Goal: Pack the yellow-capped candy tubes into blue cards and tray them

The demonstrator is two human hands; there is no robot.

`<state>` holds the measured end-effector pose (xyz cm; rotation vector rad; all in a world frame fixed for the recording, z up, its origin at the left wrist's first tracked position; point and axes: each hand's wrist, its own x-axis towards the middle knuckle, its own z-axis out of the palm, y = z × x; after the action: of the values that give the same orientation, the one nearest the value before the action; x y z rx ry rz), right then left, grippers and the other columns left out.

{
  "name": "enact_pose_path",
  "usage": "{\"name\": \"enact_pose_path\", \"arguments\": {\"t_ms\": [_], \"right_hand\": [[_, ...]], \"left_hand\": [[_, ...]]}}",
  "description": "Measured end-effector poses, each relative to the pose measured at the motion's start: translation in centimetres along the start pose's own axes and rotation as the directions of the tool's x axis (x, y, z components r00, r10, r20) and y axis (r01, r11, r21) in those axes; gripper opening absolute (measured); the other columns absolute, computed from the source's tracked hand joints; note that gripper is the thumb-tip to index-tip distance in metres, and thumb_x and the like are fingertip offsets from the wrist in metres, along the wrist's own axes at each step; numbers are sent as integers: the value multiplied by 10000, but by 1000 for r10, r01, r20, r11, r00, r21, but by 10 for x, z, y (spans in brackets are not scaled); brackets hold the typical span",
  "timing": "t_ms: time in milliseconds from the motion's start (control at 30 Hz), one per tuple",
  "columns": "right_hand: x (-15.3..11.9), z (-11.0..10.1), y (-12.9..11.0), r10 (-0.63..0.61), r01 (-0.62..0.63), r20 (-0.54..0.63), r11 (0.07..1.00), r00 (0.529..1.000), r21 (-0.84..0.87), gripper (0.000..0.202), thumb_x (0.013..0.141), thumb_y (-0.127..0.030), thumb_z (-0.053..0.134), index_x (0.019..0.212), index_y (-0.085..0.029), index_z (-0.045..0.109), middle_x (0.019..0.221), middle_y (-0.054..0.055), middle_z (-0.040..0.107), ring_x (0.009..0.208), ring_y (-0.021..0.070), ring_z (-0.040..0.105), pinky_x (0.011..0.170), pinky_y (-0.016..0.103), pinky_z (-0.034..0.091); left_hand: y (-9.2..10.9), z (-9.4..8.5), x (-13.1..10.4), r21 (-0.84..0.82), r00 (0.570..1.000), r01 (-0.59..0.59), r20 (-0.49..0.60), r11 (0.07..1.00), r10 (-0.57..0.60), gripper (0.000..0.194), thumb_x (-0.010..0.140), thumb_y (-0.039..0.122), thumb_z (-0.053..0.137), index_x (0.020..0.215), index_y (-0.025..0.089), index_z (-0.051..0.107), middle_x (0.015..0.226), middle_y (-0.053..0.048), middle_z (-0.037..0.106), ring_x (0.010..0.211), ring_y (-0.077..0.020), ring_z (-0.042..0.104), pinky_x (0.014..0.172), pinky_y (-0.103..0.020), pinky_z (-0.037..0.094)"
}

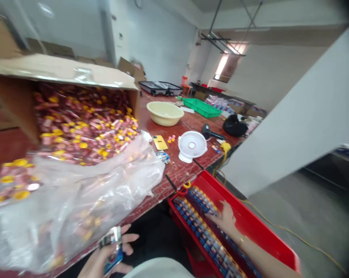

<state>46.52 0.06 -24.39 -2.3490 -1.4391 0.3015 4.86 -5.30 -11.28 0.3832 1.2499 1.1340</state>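
Note:
My left hand (100,260) is at the bottom, closed on a small blue and silver packet (113,249), at the edge of the red table. My right hand (225,218) reaches into a long red tray (249,216). Its fingers touch the end of a row of small blue and orange packets (201,199); whether it grips one is unclear. A longer row of packets (206,235) lies beside it. On the left, a cardboard box (61,71) lies open, full of pink pieces with yellow caps (84,131). Clear plastic (90,197) spreads from its mouth.
On the red table (174,170) stand a cream basin (165,114), a white fan (192,146), a yellow phone (160,142), a hair dryer (210,133) and a green tray (201,107). A yellow cord (278,226) crosses the floor.

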Motion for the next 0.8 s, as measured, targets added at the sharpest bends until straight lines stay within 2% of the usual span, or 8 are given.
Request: {"name": "enact_pose_path", "arguments": {"t_ms": [100, 200, 300, 400, 467, 533, 633, 800], "right_hand": [[-2, -8, -79, -336, 355, -129, 916, 933, 185, 609, 703, -496, 604, 1190, -200, 391, 1352, 172, 394, 1276, 355, 361, 995, 559, 313], [-2, -15, -201, -690, 713, -228, 577, 687, 398, 286, 801, -334, 552, 1047, -207, 480, 1291, 143, 465, 1250, 287, 413, 1035, 478, 323], [4, -11, -334, -822, 760, -153, 413, 549, 502, 166, 836, -205, 491, 1001, -191, 507, 1143, 105, 570, 1111, 216, 522, 981, 389, 400], [13, 10, -445, -869, 769, -68, 394, 490, 503, 153, 845, -143, 509, 989, -171, 553, 1030, 62, 622, 1007, 176, 571, 916, 332, 449], [14, 27, -498, -880, 764, 11, 420, 476, 490, 131, 855, -172, 558, 981, -145, 580, 1013, 57, 624, 975, 186, 583, 885, 365, 469], [9, 42, -533, -876, 751, 88, 455, 474, 480, 186, 873, -245, 583, 1019, -131, 586, 1040, 61, 614, 953, 196, 594, 845, 396, 493], [-2, 51, -551, -867, 721, 153, 481, 474, 499, 257, 894, -302, 568, 1094, -141, 570, 1101, 70, 595, 958, 201, 599, 827, 408, 510], [-15, 29, -513, -875, 639, 123, 431, 468, 637, 217, 899, -221, 528, 1097, -140, 564, 1185, 99, 561, 1063, 210, 557, 906, 398, 472]], "left_hand": [[13, 0, -4, 12, 994, -106, -10, 994, 106, 436, 631, 371, 755, 997, 152, 666, 975, -128, 744, 795, -291, 675, 547, -360, 581], [27, -1, -4, 45, 982, -175, -58, 984, 177, 472, 614, 386, 781, 999, 139, 665, 951, -145, 754, 768, -287, 703, 561, -347, 581], [37, -2, -2, 36, 967, -210, -142, 977, 213, 475, 570, 388, 812, 938, 117, 685, 856, -141, 766, 743, -281, 713, 544, -312, 575], [42, -4, 4, 31, 941, -253, -227, 967, 253, 493, 520, 377, 840, 909, 115, 687, 760, -112, 760, 740, -277, 706, 509, -295, 566], [42, -7, 7, 20, 916, -285, -288, 958, 279, 540, 490, 363, 856, 940, 128, 673, 736, -84, 750, 730, -271, 696, 485, -297, 560], [42, -10, 9, 0, 903, -296, -325, 955, 279, 568, 488, 358, 858, 970, 134, 656, 727, -69, 740, 698, -260, 690, 470, -304, 558], [43, -16, 7, -67, 926, -270, -290, 960, 240, 515, 572, 388, 814, 985, 132, 641, 765, -93, 748, 711, -273, 702, 492, -325, 567], [48, -25, -3, -121, 949, -270, -203, 955, 243, 424, 660, 368, 763, 1003, 144, 656, 839, -115, 761, 808, -285, 711, 564, -320, 579]]}}
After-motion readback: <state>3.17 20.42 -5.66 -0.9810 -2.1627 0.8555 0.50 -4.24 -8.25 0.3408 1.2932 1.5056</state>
